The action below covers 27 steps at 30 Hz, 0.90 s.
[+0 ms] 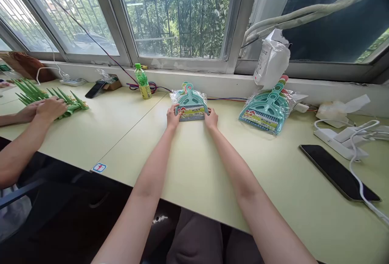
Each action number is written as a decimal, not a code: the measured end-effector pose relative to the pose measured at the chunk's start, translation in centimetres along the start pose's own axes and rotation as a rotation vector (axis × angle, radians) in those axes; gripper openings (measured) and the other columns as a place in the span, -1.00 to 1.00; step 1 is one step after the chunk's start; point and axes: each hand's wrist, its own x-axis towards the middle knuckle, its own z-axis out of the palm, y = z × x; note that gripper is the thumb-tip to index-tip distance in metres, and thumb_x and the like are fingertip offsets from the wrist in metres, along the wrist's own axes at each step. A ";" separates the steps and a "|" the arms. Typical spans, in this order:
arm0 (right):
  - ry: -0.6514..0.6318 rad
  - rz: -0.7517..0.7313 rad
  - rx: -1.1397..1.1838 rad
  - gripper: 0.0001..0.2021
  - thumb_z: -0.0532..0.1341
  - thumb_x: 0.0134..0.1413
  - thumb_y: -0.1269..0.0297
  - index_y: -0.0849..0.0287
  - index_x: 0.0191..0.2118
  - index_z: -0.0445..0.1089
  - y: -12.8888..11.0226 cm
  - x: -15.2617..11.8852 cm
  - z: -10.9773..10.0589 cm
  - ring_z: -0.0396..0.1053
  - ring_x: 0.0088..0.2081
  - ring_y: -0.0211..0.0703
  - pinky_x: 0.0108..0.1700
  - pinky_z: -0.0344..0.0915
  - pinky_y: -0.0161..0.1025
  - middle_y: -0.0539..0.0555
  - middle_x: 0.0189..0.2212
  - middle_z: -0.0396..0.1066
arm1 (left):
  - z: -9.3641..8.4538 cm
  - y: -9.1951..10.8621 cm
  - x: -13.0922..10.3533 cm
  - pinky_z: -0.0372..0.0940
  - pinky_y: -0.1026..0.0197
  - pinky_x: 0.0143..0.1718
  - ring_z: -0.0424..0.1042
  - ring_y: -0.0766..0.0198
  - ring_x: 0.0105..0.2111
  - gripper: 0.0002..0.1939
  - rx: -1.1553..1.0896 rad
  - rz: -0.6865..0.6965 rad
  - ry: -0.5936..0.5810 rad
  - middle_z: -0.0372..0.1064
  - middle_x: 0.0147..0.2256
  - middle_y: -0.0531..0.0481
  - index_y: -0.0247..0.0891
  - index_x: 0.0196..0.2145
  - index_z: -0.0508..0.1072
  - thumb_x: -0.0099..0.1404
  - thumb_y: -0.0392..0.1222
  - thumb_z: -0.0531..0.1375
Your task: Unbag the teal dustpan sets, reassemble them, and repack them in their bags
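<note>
A plastic-wrapped teal dustpan and brush set [190, 105] with a yellow label lies near the back of the pale table, its handles toward the window. My left hand [173, 116] grips its left edge, fingers bent around the side. At the right edge, my right hand [211, 118] holds the same set. Further right sits a second wrapped group of teal dustpan sets [267, 108], untouched, its handles leaning toward the windowsill.
A green-capped bottle [142, 82] stands back left. Another person's hands [50, 109] hold green pointed items at far left. To the right are a black phone [337, 170], a white power strip [340, 142] with cables and a crumpled white package [272, 59].
</note>
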 end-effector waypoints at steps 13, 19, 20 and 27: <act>-0.345 -0.722 0.129 -0.65 0.07 0.15 0.46 0.04 0.05 0.15 -3.1 -14.4 -7.5 0.30 -0.40 -0.33 -0.28 0.35 -0.26 0.08 -0.11 0.16 | 0.5 0.6 -0.1 0.13 -0.08 0.14 0.21 -0.04 0.06 -0.55 0.226 0.121 0.015 0.20 -0.03 -0.22 -0.21 0.06 0.31 0.20 -0.35 0.16; -0.298 -0.511 0.323 -0.62 0.10 0.12 0.47 -0.02 0.03 0.12 -3.4 -22.5 -16.5 0.25 -0.50 -0.43 -0.47 0.27 -0.36 0.00 -0.20 0.13 | 0.3 0.9 -1.0 0.01 -0.17 0.22 -0.02 -0.16 0.23 -0.50 0.297 0.211 0.029 -0.08 0.19 -0.33 -0.24 0.12 0.24 0.22 -0.22 0.15; -0.259 -0.487 0.334 -0.63 0.10 0.12 0.47 -0.02 0.02 0.13 -3.5 -23.0 -18.0 0.26 -0.48 -0.42 -0.44 0.29 -0.34 0.00 -0.19 0.13 | 0.1 1.2 -1.3 -0.02 -0.20 0.22 -0.06 -0.17 0.25 -0.47 0.306 0.228 0.038 -0.10 0.21 -0.34 -0.24 0.14 0.21 0.21 -0.19 0.16; 0.201 -0.518 0.402 -0.65 0.16 0.08 0.46 -0.04 -0.05 0.15 -5.2 -25.3 -25.6 0.27 -0.44 -0.39 -0.40 0.32 -0.30 -0.01 -0.19 0.12 | -0.9 6.0 -3.9 -0.34 -0.29 0.29 -0.15 -0.07 0.32 -0.46 0.296 0.390 0.029 -0.12 0.29 -0.23 -0.15 0.13 0.20 0.20 -0.17 0.18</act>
